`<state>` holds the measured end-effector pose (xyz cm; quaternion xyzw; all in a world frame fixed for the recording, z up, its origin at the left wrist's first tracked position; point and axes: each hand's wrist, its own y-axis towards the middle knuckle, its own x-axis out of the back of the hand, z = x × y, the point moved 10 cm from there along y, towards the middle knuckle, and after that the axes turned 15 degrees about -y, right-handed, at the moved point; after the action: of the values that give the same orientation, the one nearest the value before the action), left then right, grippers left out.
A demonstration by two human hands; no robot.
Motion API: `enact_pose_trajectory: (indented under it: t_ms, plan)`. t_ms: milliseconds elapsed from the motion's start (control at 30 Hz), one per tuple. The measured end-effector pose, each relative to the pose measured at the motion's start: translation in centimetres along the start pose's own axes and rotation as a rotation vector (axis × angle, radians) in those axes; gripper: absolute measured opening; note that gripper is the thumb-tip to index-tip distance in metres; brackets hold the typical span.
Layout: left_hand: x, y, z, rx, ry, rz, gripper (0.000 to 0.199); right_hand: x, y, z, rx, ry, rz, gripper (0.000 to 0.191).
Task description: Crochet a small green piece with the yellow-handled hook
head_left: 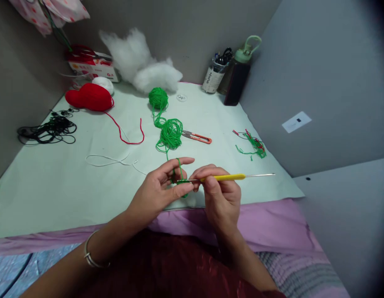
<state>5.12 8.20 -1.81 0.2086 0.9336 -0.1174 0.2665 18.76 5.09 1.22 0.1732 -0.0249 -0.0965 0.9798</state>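
My left hand (157, 186) pinches a small piece of green crochet work (185, 194) between thumb and fingers. A strand of green yarn loops over its raised index finger. In my right hand (219, 194) is a crochet hook (229, 177) with a yellow handle and metal ends. Its left tip reaches the green piece, though my fingers partly hide the contact. Behind the hands lies a loose tangle of green yarn (171, 133), joined to a green yarn ball (158, 98). Orange-handled thread snips (196, 136) rest beside the tangle.
A red yarn bundle (89, 97), a white yarn ball (103, 85) and black cord (52, 129) lie at left. White stuffing (139, 62) sits at the back. A pen cup (214, 75) and bottle (238, 74) stand back right. Yarn scraps (255, 145) lie near the right partition.
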Motion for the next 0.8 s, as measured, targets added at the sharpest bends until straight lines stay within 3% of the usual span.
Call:
enact_pose_trajectory:
  t_ms: [100,267,400,600,800]
  plan:
    - [-0.1,0.1,0.4,0.046,-0.05,0.023,0.051,0.3,0.4,-0.4,-0.046,0.071,-0.011,0.016]
    - [-1.1,0.0,1.3,0.183,-0.361,0.153,0.035,0.7,1.1,-1.1,-0.161,0.164,-0.01,0.022]
    - [-0.5,-0.2,0.8,0.064,-0.157,0.093,0.038,0.3,0.7,-1.2,-0.153,0.142,0.01,0.021]
    - [-0.4,-0.5,0.7,0.03,0.039,0.084,0.052,0.7,-0.1,0.6,0.071,-0.122,-0.043,0.014]
    - [0.3,-0.1,-0.1,0.029,0.04,0.025,0.047,0.1,0.6,-1.5,-0.137,0.092,0.04,0.023]
